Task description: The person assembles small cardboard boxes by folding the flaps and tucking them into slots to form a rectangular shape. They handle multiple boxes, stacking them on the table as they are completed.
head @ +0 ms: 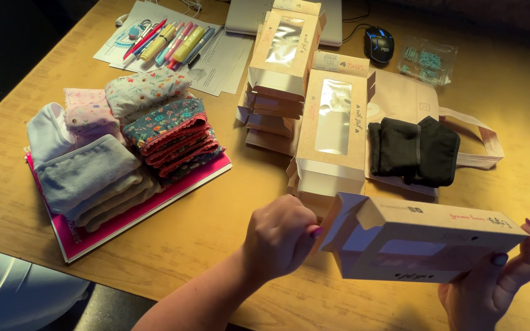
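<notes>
While our left hand [280, 236] pinches the open end flap of the windowed cardboard box [421, 245], our right hand [498, 279] grips its far end, holding it above the wooden table [216, 227], near stacked boxes [332, 132].

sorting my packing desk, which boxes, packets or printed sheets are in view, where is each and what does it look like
Held box: kraft carton with a clear window, between left hand and right hand, near table edge.
Stacked boxes: same tan window cartons, piled at top centre.
Single box: tan, window up, table centre.
Clear packet: small, teal bits inside, top right.
Printed sheets: white paper under pens, top left.
</notes>
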